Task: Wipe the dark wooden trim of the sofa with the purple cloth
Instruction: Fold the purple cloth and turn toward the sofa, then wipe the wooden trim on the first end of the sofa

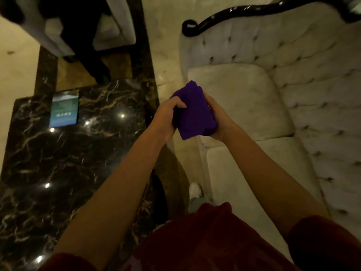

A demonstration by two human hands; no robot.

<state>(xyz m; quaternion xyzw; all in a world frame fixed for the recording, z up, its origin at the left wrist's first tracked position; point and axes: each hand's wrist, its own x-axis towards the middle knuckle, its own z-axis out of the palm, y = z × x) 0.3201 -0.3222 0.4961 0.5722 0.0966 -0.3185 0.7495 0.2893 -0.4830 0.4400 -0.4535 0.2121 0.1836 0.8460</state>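
Note:
A bunched purple cloth point(194, 112) is held between both hands at the centre of the view, above the sofa's front edge. My left hand point(166, 120) grips its left side with the thumb on top. My right hand point(218, 120) cups its right side from below. The cream tufted sofa point(254, 106) fills the right half. Its glossy dark wooden trim point(224, 15) curls along the top of the backrest, ending in a scroll at the upper middle, well beyond the cloth and hands.
A dark marble coffee table point(78, 163) stands at the left with a tablet-like card point(64, 110) lying on it. A second pale armchair point(58, 32) with dark legs is at the upper left. A white shoe point(195, 189) shows on the floor between table and sofa.

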